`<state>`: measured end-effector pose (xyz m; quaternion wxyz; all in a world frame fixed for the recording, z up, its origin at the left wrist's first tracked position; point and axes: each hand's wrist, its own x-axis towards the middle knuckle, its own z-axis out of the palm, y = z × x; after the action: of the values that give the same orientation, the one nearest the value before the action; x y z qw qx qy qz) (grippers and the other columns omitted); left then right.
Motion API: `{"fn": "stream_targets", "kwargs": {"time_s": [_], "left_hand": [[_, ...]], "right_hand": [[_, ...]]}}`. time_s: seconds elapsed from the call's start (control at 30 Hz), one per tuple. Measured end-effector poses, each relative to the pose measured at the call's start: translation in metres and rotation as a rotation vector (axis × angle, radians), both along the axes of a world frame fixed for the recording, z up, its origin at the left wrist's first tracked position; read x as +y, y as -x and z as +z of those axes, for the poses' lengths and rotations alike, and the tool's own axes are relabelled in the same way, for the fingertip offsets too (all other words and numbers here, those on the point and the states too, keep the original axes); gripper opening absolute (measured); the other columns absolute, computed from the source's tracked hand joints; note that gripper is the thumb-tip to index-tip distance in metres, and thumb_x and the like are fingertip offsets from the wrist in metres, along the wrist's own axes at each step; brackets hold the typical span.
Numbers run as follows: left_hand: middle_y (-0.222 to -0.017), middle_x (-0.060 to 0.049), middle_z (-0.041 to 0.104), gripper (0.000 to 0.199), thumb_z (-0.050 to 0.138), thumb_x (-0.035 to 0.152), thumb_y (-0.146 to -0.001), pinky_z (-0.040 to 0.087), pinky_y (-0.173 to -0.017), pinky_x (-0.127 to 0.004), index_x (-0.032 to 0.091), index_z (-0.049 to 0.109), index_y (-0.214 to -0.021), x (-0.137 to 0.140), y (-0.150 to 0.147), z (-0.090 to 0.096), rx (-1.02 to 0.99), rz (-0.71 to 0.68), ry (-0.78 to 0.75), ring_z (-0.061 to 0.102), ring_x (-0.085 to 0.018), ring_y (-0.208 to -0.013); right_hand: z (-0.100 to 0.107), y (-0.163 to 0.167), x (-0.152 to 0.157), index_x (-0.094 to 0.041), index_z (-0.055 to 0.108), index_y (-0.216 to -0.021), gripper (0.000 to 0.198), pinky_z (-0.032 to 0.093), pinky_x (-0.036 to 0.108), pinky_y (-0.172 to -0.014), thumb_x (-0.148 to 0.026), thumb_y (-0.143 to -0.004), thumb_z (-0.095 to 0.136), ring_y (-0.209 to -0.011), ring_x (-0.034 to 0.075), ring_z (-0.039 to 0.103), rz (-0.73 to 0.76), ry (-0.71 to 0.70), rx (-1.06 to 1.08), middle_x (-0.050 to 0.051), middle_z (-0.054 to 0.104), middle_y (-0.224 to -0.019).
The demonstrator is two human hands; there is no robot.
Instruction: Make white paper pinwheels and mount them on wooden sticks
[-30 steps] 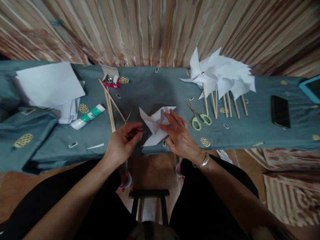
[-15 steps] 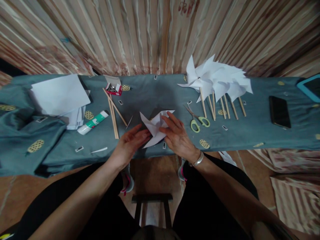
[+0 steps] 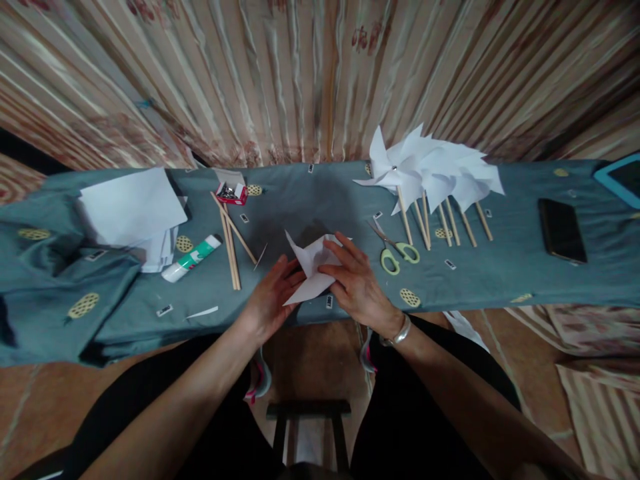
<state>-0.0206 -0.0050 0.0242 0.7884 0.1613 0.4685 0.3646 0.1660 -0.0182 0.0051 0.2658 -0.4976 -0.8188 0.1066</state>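
A white paper pinwheel (image 3: 311, 267), with folded blades, is held between my hands just above the front part of the table. From its right side, my right hand (image 3: 357, 280) presses the folded paper near the centre with thumb and fingers. At the left edge, my left hand (image 3: 274, 290) supports the pinwheel, its fingers reaching partly beneath the paper; their tips are hidden. Finished-looking white pinwheels (image 3: 430, 167) on wooden sticks lie overlapped at the back right. Green-handled scissors (image 3: 397, 253) rest to the right of my right hand.
On the cloth-covered table (image 3: 280, 207) lie loose wooden sticks (image 3: 230, 253), a red box of small metal pieces (image 3: 231, 193), a glue tube (image 3: 191, 259), white paper sheets (image 3: 135, 207) and a paper strip (image 3: 203, 312). A phone (image 3: 563, 230) and blue-edged device (image 3: 623, 180) are at right.
The view has tilted, so the table sits lower in the picture. My right hand closes further over the pinwheel's centre, while my left hand has turned slightly at its edge.
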Motion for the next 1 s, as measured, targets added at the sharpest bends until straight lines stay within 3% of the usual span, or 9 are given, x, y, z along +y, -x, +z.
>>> {"fn": "stream_targets", "kwargs": {"time_s": [0.23, 0.47, 0.67, 1.0], "left_hand": [[-0.096, -0.008, 0.076, 0.029, 0.062, 0.041, -0.088, 0.056, -0.078, -0.028, 0.018, 0.069, -0.104, -0.001, -0.001, 0.0, 0.032, 0.049, -0.133, 0.072, -0.02, -0.087], [-0.096, -0.008, 0.077, 0.043, 0.081, 0.039, -0.067, 0.058, -0.077, -0.034, 0.015, 0.072, -0.101, 0.0, -0.005, 0.028, 0.089, -0.012, -0.326, 0.072, -0.028, -0.094], [-0.087, -0.004, 0.078, 0.044, 0.092, 0.023, -0.052, 0.055, -0.077, -0.027, 0.015, 0.074, -0.091, 0.001, -0.017, 0.031, 0.106, 0.118, -0.352, 0.072, -0.018, -0.079], [-0.08, -0.003, 0.079, 0.036, 0.092, 0.016, -0.049, 0.054, -0.069, -0.024, 0.015, 0.077, -0.081, 0.007, -0.027, 0.022, 0.091, 0.2, -0.358, 0.069, -0.014, -0.069]], "right_hand": [[0.012, 0.0, -0.01, -0.02, 0.059, -0.126, 0.04, 0.038, 0.058, -0.11, -0.014, -0.087, 0.051, -0.152, 0.032, 0.018, 0.028, -0.101, -0.108, 0.015, 0.037, -0.157], [0.024, 0.006, -0.016, -0.017, 0.049, -0.135, 0.049, 0.036, 0.059, -0.111, -0.02, -0.087, 0.054, -0.153, 0.034, 0.015, 0.003, -0.177, -0.1, 0.019, 0.032, -0.158], [0.026, 0.008, -0.018, -0.016, 0.048, -0.136, 0.052, 0.033, 0.058, -0.113, -0.016, -0.085, 0.053, -0.153, 0.034, 0.014, -0.03, -0.217, -0.108, 0.019, 0.031, -0.158], [0.032, 0.001, -0.019, -0.023, 0.049, -0.135, 0.051, 0.03, 0.059, -0.115, -0.017, -0.085, 0.054, -0.152, 0.035, 0.014, -0.037, -0.192, 0.011, 0.011, 0.019, -0.163]]}}
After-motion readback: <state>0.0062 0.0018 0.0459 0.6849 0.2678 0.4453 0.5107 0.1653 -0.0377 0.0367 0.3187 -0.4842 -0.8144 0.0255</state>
